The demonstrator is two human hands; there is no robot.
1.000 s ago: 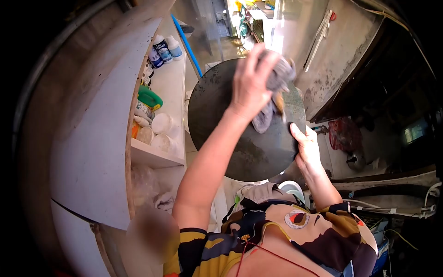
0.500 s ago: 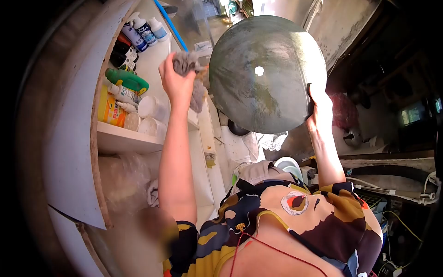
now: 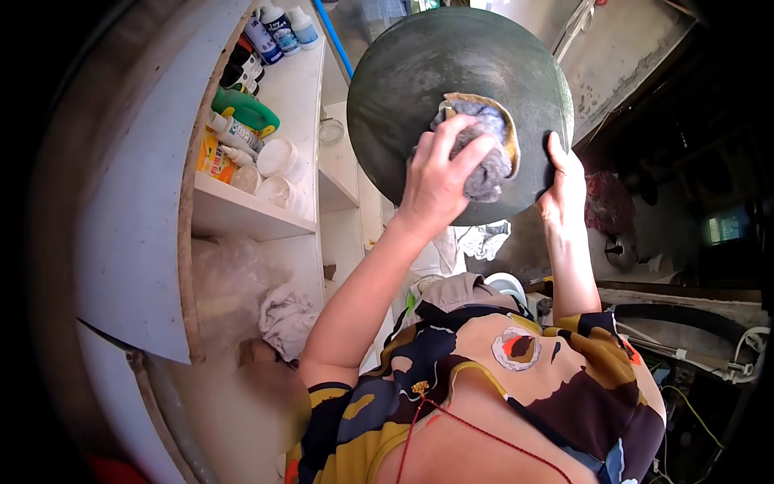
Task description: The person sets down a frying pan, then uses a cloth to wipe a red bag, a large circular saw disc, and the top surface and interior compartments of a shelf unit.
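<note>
A large round dark grey-green disc (image 3: 395,89) is held up in front of me; its exact kind I cannot tell. My right hand (image 3: 563,179) grips it at the right rim, thumb on the near face and the other fingers hidden behind. Against the disc's face, right of its middle, my left hand (image 3: 446,165) presses a bunched grey cloth (image 3: 486,165) with a tan edge. The fingers are curled over the cloth. The disc's centre is covered by the cloth and hand.
On the left, a white shelf (image 3: 254,214) carries several bottles, a green bottle (image 3: 246,111) and white tubs (image 3: 276,156). A crumpled cloth (image 3: 288,319) lies on the lower shelf. A blue pole (image 3: 334,36) stands behind the shelf. Black cables and hoses (image 3: 685,319) run at the right.
My left hand has moved right with the grey cloth, from beside the shelf onto the disc's face. The disc has shifted slightly up and left, and its centre hole is now covered.
</note>
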